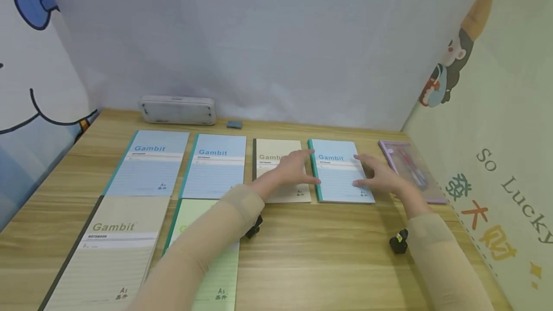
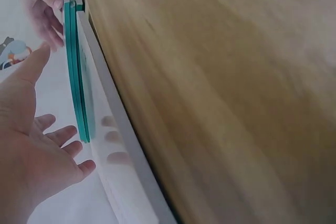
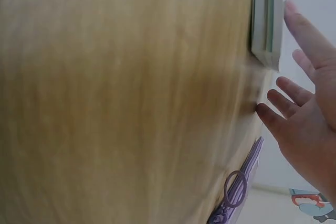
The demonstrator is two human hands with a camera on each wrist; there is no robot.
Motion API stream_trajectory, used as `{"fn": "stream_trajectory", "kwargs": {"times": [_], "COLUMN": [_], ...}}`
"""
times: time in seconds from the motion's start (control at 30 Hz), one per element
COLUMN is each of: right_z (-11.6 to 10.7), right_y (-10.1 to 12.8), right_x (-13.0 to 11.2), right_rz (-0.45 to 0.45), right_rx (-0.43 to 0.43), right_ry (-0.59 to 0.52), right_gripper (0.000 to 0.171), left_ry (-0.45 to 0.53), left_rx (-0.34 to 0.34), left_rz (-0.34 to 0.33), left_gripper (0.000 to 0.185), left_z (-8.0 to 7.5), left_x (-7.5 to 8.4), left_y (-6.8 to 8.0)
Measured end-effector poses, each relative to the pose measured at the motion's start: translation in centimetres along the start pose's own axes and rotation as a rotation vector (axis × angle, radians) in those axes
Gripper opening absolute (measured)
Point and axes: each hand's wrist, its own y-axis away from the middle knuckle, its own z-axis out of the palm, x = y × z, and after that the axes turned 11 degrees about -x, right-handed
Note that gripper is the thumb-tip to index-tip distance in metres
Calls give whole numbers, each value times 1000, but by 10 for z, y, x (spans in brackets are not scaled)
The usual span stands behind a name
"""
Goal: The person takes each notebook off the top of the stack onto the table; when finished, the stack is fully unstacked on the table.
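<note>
Notebook with the teal spine lies between your hands, long axis toward the table's far edge; left hand and right hand flank it, both grips flat-fingered, holding nothing.

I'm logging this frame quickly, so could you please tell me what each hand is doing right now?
Left hand: open, fingers straight, at the left edge of the blue notebook.
Right hand: open, fingers straight, at that notebook's right edge; holds nothing.

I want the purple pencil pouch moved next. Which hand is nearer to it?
Right. The right hand lies just beside the purple pouch; the left hand is beyond the blue notebook.
</note>
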Motion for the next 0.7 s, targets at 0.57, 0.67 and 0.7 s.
{"fn": "stream_trajectory", "kwargs": {"times": [0.57, 0.67, 0.7], "right_z": [6, 5, 5], "right_y": [2, 2, 2], "right_x": [5, 6, 6], "right_rz": [65, 71, 73], "right_rx": [-25, -20, -15], "right_ry": [-65, -72, -68], "right_gripper": [85, 85, 85], "left_ry": [-54, -40, -30], "left_rx": [-13, -11, -11], "left_rz": [-113, -110, -106], "left_gripper": [90, 91, 91], "left_z": [12, 12, 12], "left_x": [12, 13, 14], "left_y": [-6, -8, -8]}}
